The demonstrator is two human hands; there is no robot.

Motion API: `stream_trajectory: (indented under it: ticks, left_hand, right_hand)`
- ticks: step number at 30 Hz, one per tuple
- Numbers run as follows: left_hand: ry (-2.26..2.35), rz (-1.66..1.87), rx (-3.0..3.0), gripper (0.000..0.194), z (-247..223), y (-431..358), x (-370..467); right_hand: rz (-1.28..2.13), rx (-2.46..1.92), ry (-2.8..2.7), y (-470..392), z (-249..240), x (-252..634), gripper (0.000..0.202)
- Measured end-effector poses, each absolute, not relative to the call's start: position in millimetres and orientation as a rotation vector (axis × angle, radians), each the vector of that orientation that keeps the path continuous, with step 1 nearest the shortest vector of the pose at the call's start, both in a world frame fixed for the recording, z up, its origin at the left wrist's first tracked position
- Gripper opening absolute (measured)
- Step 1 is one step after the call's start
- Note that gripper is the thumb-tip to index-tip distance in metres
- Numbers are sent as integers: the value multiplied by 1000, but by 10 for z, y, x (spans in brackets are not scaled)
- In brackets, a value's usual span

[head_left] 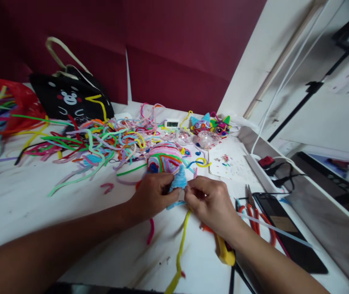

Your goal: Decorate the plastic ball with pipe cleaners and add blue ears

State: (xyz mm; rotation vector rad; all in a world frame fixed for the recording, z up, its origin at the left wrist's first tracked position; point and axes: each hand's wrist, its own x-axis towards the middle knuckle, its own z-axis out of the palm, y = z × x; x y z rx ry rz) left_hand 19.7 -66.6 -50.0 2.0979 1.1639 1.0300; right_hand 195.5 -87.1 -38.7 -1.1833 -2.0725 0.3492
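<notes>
A light blue cone of wound pipe cleaner (179,178) stands between my two hands. My left hand (154,194) is closed on its left side, thumb below and fingers curled. At the cone's lower right edge my right hand (212,200) pinches with thumb and forefinger; the fingertips hide exactly what strand they grip. Right behind the cone sits a rounded figure of striped pipe cleaners (164,157), pink, green, red and lilac, with a dark blue round spot. Whether the cone is joined to it I cannot tell. A yellow pipe cleaner (178,253) runs from below my fingers toward the front edge.
Loose pipe cleaners (101,141) lie heaped at left, before a black bag (72,96). Two finished figures (201,123), a small clock (172,123) and a white sheet (231,161) are behind. Orange-handled pliers (253,214), a phone (287,228) and a yellow-handled tool (225,251) lie right.
</notes>
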Motion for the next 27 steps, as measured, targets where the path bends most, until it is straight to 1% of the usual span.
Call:
stream_trajectory:
  ticks: [3, 8, 15, 18, 24, 27]
  left_hand:
    - [1162, 1033, 2071, 26, -487, -684, 196]
    - [1143, 1066, 2052, 26, -485, -710, 219]
    - [1137, 1075, 2071, 22, -576, -713, 240]
    - [1133, 1072, 2057, 23, -562, -715, 235]
    - [1062, 1059, 2079, 22, -478, -715, 205]
    - [1066, 1079, 2101, 23, -480, -716, 202]
  right_hand:
    - [171, -1162, -2119, -889, -413, 1953, 19]
    - [21, -1140, -2184, -911, -463, 1942, 26]
    - [-131, -1142, -2203, -916, -504, 1929, 26]
    - [-149, -1137, -2191, -916, -501, 1929, 25]
    - [-24, -1048, -2151, -916, -450, 1942, 27]
    - [-87, -1015, -2150, -920, -460, 1942, 26]
